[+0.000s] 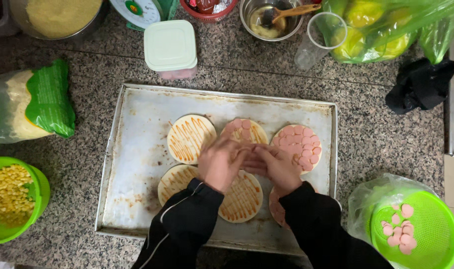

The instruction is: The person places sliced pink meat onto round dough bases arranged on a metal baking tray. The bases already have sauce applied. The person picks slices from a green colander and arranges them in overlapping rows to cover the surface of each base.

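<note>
— Looking at the middle of the frame, what do you see?

— Two hands over a metal tray [137, 129]. The left hand [220, 163] and the right hand [273, 167] are close together, fingertips nearly touching. They hang over the top-middle dough round [246, 130].

— Are they holding something?

— I think they pinch pink sausage slices between them, but the fingers hide that spot, so I cannot tell for sure.

— What is on that round?

— Orange sauce lines and a few pink slices near its top edge. The rest of it is under the hands.

— And the other rounds?

— The right round [299, 144] is covered in slices. The left round [189, 138] has only sauce. So do two in the lower row, one at lower left [174, 180] and one at lower middle [243, 197]. One more peeks out under the right sleeve.

— So which step is this?

— It looks like putting slices on the second round. One is done and most are still bare.

— What does the next move need?

— Laying each slice flat, side by side, until the sauce is covered. More slices sit in the green basket [426, 224] at the lower right of the frame, so the right hand would have to reach there.

— Anything else around?

— A green bowl of corn [10, 197] at the lower left.
</note>
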